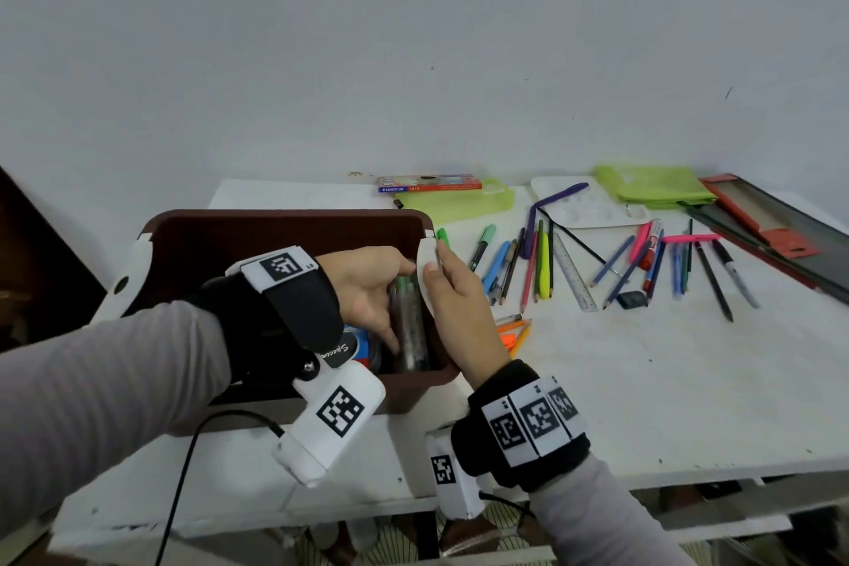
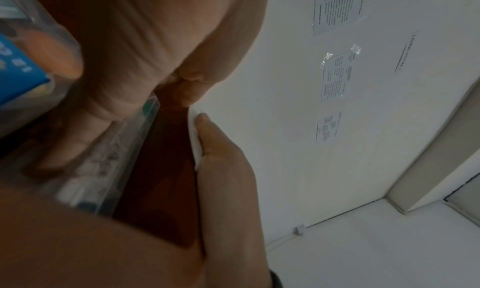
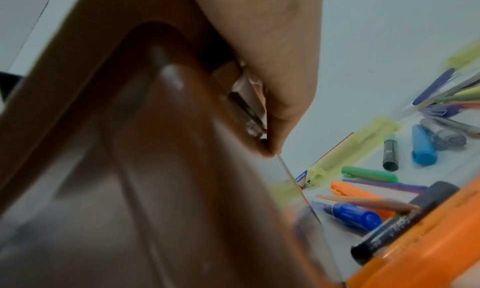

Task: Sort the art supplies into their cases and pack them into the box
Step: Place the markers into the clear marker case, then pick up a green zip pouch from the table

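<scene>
My left hand (image 1: 367,285) reaches down inside the brown plastic box (image 1: 294,225), fingers curled around a clear, rigid pen case (image 1: 411,326) that stands on edge against the box's right wall; green-capped markers show through its transparent side. My right hand (image 1: 455,294) rests outside that same wall, thumb and fingers pinching the white latch (image 1: 428,264) hinged at the rim, so the wall lies between my two hands. Beneath my left palm, a second clear case (image 2: 28,71) with a blue printed label lies on the box floor, partly hidden by my wrist strap. The box is smooth, glossy, round-cornered, with a matching white latch (image 1: 133,280) on its far-left end. To the right of my right hand, the white table (image 1: 643,381) carries loose supplies: just beside my wrist, a small cluster of orange pencils (image 1: 517,331); farther right, a fan of pens and markers (image 1: 514,262), a translucent flat ruler (image 1: 574,273), and a dark eraser (image 1: 631,299). Beyond them lie a white moulded paint palette (image 1: 592,205), a lime-green pouch (image 1: 652,184), a lime translucent case (image 1: 459,200) under a printed cardboard pencil box (image 1: 429,182), and an open red-and-grey tin (image 1: 772,221) at the far right.
</scene>
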